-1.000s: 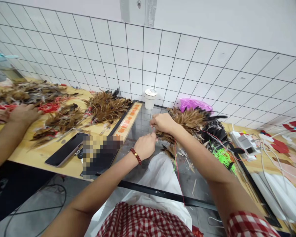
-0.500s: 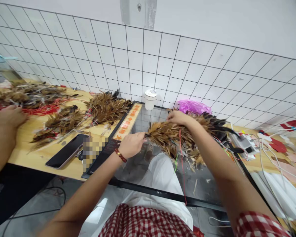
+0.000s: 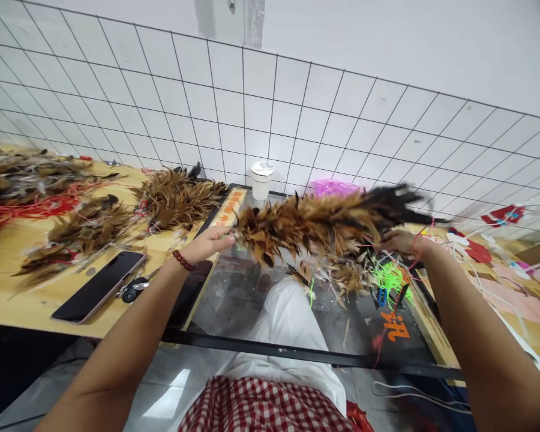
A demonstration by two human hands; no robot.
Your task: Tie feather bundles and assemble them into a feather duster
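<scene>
A long brown feather garland [image 3: 306, 225] with black feathers at its right end is stretched above the glass tabletop [image 3: 234, 306]. My left hand [image 3: 212, 242] pinches its left tip, thumb against fingers. My right hand [image 3: 400, 241] is closed at the underside of the dark end, its fingers partly hidden by feathers and blurred. A thin red cord passes by the right wrist. Below the garland lie loose feathers [image 3: 348, 273] and a tangle of bright green cord [image 3: 391, 279].
More feather bunches [image 3: 175, 201] and red cords [image 3: 40, 204] cover the wooden table at left, with a phone [image 3: 99, 287] in front. A white lidded cup [image 3: 261, 180] and a pink plastic bag [image 3: 333, 188] stand by the wire grid. Cables and red scraps [image 3: 477, 249] lie at right.
The garland has been lifted off the glass and pulled out straight. My right hand has moved right to its dark end, uncovering the green cord. My left hand has shifted left.
</scene>
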